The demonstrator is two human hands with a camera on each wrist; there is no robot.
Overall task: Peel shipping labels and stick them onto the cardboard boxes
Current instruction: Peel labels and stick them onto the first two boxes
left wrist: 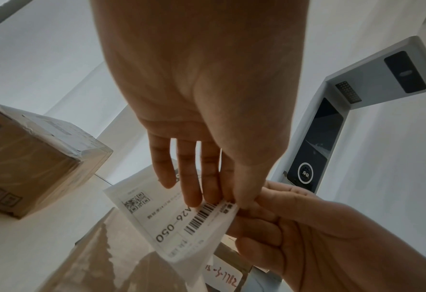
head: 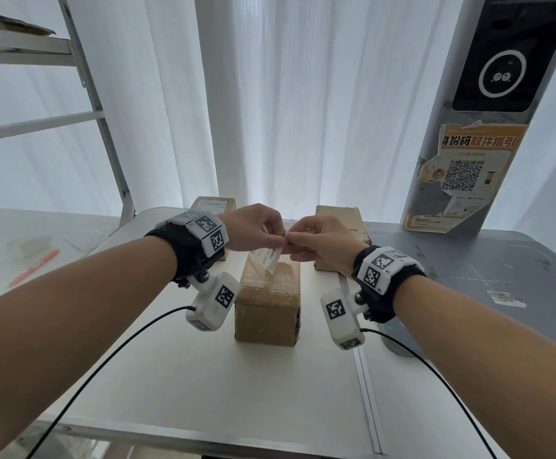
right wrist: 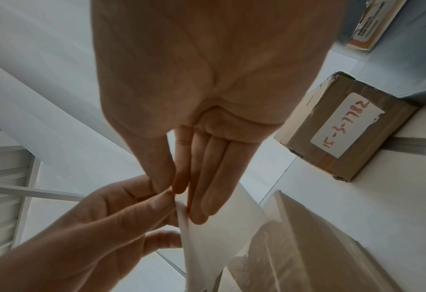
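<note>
Above the box point(head: 267, 299), both hands pinch a label point(left wrist: 179, 223)

"A26-050" on label point(left wrist: 172, 223); "15-3-7782" on box point(right wrist: 342, 128)

arms bare, no sleeves | black wrist straps point(head: 183, 250) both wrists | white cube blocks point(head: 207, 234) with black-white square marker tags | white camera pods point(head: 213, 301) hung below | thin black cables point(head: 111, 356) trailing back
</note>
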